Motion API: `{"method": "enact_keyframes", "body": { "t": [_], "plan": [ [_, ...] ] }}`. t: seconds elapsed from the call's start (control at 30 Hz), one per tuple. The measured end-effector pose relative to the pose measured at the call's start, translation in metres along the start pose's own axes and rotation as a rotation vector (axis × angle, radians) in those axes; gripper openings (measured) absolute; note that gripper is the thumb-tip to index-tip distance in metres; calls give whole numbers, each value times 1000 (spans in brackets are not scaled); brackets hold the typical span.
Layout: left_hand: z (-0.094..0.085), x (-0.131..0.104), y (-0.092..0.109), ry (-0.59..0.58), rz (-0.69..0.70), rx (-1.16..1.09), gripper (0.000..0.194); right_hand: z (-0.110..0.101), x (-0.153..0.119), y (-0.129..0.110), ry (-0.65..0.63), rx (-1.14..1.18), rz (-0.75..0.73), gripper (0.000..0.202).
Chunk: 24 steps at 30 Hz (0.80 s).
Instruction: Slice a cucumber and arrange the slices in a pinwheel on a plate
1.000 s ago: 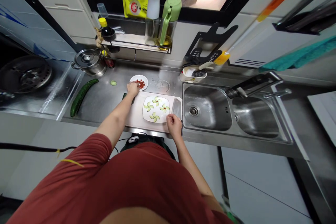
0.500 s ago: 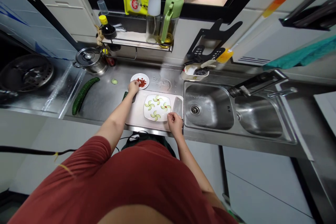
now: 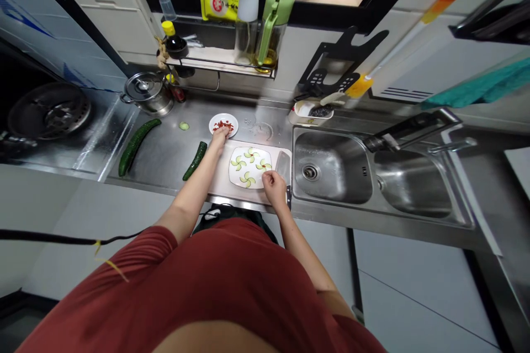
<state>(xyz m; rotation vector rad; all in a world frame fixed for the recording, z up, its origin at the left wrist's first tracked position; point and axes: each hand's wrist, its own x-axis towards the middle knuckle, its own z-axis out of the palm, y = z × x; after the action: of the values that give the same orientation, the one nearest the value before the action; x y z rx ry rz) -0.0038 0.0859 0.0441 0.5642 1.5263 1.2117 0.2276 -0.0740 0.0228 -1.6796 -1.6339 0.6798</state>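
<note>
My left hand (image 3: 221, 135) reaches over the near edge of a small white plate (image 3: 212, 123), its fingers drawn together at the small red pieces (image 3: 223, 124) there. Whether a piece is between them is hidden. My right hand (image 3: 274, 185) is closed in a pinch at the right edge of a squarish white plate (image 3: 234, 177); what it holds, if anything, is too small to make out. On this plate lie several pinwheels of green-edged slices (image 3: 247, 179), some with a red centre. The plate rests on a pale cutting board (image 3: 219, 182), with a knife (image 3: 283, 164) at its right.
A cut cucumber (image 3: 195, 160) lies left of the board, a whole cucumber (image 3: 136, 144) farther left, and a cucumber end (image 3: 184, 126) behind. A lidded pot (image 3: 148, 95) stands at the back left. The double sink (image 3: 331, 168) borders the board on the right.
My left hand has moved from the small plate's left edge onto the red pieces. The cut cucumber shows more fully beside my forearm. My right hand stays by the large plate; the view has shifted slightly.
</note>
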Motion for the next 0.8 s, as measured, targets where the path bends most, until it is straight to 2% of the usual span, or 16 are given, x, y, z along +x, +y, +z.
{"method": "enact_keyframes", "body": {
  "t": [0.23, 0.43, 0.53, 0.8],
  "plan": [
    [10, -25, -1, -109, 123, 119, 11, -5, 31, -23, 40, 15, -105, 17],
    [24, -51, -12, -233, 386, 266, 13, -12, 70, -49, 63, -2, -230, 14],
    [29, -59, -18, -270, 475, 327, 11, -14, 83, -58, 73, -22, -279, 14],
    [31, -77, -26, -299, 512, 439, 11, -11, 92, -63, -5, -88, -300, 24]
  ]
}}
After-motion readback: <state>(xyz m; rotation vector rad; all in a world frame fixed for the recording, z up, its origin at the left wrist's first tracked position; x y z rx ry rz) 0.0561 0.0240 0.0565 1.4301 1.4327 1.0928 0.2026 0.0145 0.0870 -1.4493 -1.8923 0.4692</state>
